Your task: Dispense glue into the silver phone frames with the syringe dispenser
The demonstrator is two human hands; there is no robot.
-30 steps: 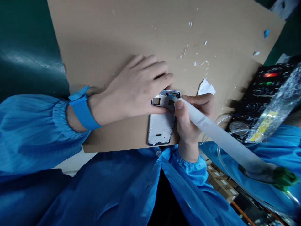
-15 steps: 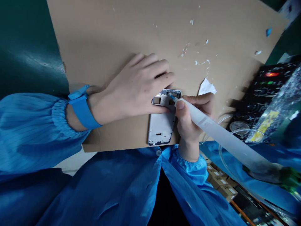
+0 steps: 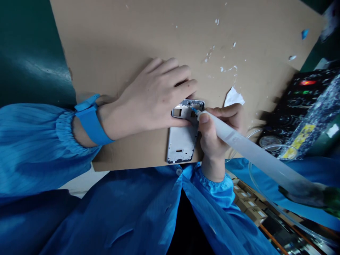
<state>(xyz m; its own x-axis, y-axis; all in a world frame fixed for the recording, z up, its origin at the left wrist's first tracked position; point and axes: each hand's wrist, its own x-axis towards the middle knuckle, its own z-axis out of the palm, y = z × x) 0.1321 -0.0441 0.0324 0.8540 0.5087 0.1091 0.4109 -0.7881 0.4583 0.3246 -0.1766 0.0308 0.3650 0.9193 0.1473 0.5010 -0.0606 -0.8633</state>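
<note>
A silver phone frame (image 3: 182, 141) lies on a brown cardboard sheet (image 3: 111, 42) close to its near edge. My left hand (image 3: 154, 97) rests on the frame's top end, fingers together and pressing it down, with a blue wrist strap (image 3: 91, 122) on that wrist. My right hand (image 3: 220, 132) is wrapped round a long translucent white dispensing syringe (image 3: 255, 156). Its blue tip (image 3: 194, 110) touches the frame's upper right corner. A clear hose (image 3: 255, 184) loops from the syringe's far end.
White glue blobs and a torn white scrap (image 3: 233, 97) lie on the cardboard beyond my right hand. A black control unit (image 3: 297, 102) with a red light stands at the right. A dark green surface (image 3: 29, 53) shows on the left. Small cardboard boxes (image 3: 249, 205) sit below.
Both hands, the syringe and the phone frame keep their places. The view has shifted slightly.
</note>
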